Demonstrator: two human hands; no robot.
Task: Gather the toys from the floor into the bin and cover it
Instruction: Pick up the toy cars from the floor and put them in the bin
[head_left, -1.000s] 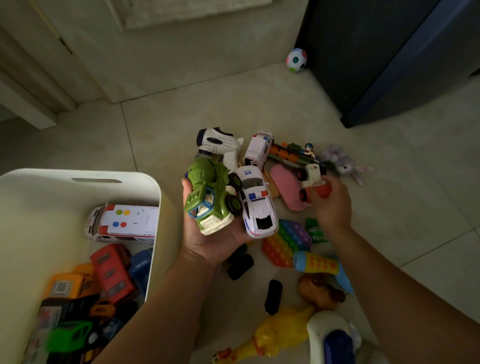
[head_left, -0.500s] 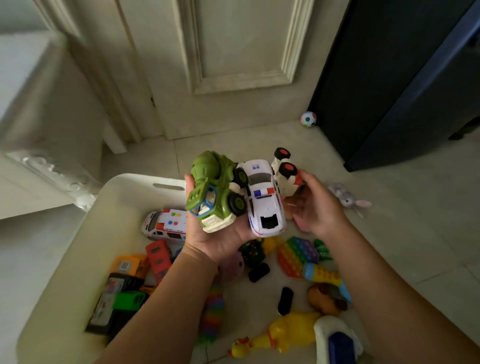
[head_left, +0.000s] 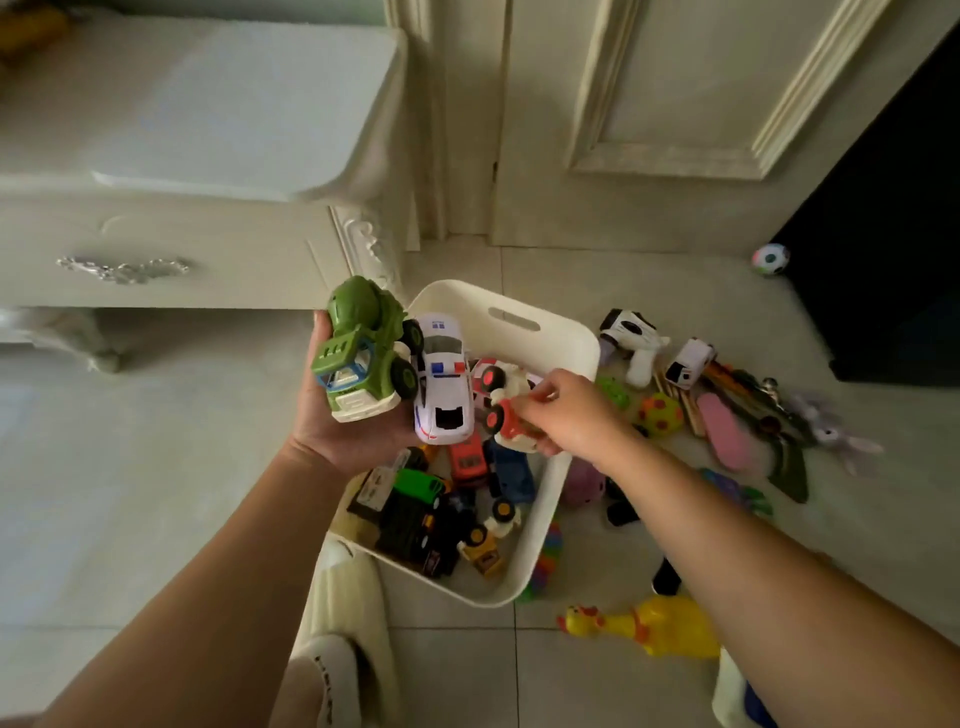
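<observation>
Holding two toys at once in the left hand (head_left: 353, 431), palm up, just left of the middle of the frame: a green truck (head_left: 363, 353) and a white police car (head_left: 442, 387) sit side by side on it, touching, with the fingers curled up round the far side of the truck. The right hand (head_left: 571, 415) comes in from the right and pinches a small red and white buggy (head_left: 506, 415) between thumb and fingertips, right next to the police car. All three toys are up over the bin (head_left: 550, 338), a cream tub with a slot handle in its far wall, sitting on the tiled floor (head_left: 156, 493) dead centre. Inside it there's a jumble of little vehicles (head_left: 441, 499): green, red, blue, black, yellow. Plenty more stuff lies on the floor right of the bin: a white toy gun (head_left: 631, 338), a small white van (head_left: 691, 364), a pink board (head_left: 724, 431), a grey bunny (head_left: 839, 439), and a yellow rubber chicken (head_left: 654, 629) at lower right. A little multicoloured ball (head_left: 771, 258) sits way off at upper right. Upper left is a white dresser (head_left: 208, 156), with a panelled door (head_left: 675, 104) at the top behind the bin.
</observation>
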